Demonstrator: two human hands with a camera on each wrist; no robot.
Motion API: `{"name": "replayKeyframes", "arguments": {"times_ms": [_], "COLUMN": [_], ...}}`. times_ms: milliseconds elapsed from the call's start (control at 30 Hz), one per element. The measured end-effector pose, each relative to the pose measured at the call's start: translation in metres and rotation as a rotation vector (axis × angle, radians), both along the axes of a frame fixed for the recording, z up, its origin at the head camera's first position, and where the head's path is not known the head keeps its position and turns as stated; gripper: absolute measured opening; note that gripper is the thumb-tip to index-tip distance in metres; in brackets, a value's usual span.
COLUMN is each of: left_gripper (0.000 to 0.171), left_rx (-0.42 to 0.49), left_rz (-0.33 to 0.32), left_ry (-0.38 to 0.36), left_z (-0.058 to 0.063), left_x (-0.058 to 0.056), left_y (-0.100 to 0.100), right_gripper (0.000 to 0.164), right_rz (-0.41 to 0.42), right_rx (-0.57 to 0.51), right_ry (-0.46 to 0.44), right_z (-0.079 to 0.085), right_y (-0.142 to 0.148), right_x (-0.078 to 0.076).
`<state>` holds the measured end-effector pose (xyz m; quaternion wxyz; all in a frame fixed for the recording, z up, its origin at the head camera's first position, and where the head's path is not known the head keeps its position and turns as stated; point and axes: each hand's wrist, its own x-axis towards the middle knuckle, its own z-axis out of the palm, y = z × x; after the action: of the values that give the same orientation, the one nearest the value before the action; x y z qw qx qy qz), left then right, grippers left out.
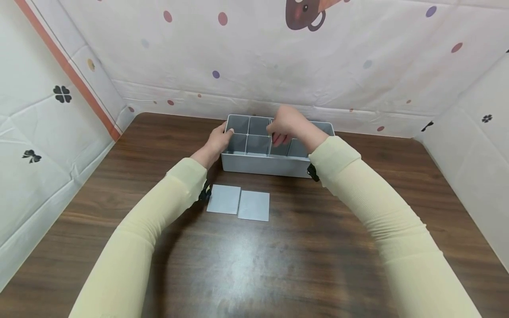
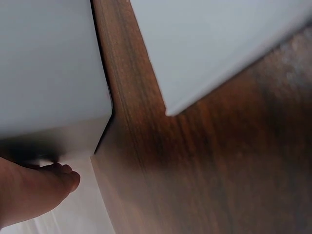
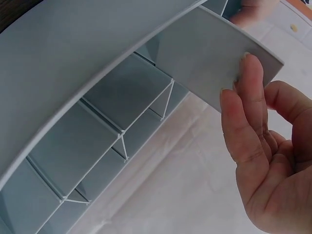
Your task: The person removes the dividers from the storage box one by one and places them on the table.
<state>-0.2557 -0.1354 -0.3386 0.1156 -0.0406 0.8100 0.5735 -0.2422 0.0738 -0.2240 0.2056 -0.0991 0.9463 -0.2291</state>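
Observation:
A long grey organizer box [image 1: 266,165], split into several compartments, stands toward the back of the table. My left hand [image 1: 218,141] grips its left end, thumb at the top rim; in the left wrist view that hand [image 2: 36,190] shows beside the box wall [image 2: 48,68]. Above the middle compartments, my right hand [image 1: 289,123] pinches a flat grey divider panel [image 3: 204,53], clear in the right wrist view. The panel's lower part sits inside the box, while its upper part stands out above the rim. Part of the box's right end is hidden behind my right forearm.
Two flat grey panels [image 1: 224,199] lie side by side on the brown wooden table [image 1: 246,260], in front of the box. Behind the table hangs a white cloth [image 1: 254,53] with coloured dots, and similar cloth borders both sides.

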Motion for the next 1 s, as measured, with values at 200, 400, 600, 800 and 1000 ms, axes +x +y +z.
{"name": "replayKeyframes", "arguments": {"times_ms": [200, 400, 600, 800, 1000], "left_gripper": [0.058, 0.058, 0.058, 0.057, 0.056], "left_rx": [0.002, 0.022, 0.008, 0.013, 0.014], "left_rz": [0.008, 0.008, 0.017, 0.017, 0.039], "left_ry": [0.006, 0.007, 0.031, 0.035, 0.037], "left_z": [0.001, -0.001, 0.0, 0.0, -0.002], "left_x": [0.0, 0.0, 0.001, 0.001, 0.002], "left_y": [0.001, 0.0, 0.0, 0.001, 0.003], "right_gripper": [0.036, 0.036, 0.037, 0.038, 0.034], "right_rz": [-0.011, -0.011, -0.004, -0.009, 0.051], "right_rx": [-0.019, -0.015, -0.007, -0.029, -0.021], "right_ry": [-0.011, -0.011, 0.008, 0.006, 0.069], "right_z": [0.004, 0.009, 0.015, 0.022, 0.029], "right_y": [0.001, 0.002, 0.003, 0.004, 0.009], "right_x": [0.0, 0.0, 0.002, 0.005, 0.014]}}
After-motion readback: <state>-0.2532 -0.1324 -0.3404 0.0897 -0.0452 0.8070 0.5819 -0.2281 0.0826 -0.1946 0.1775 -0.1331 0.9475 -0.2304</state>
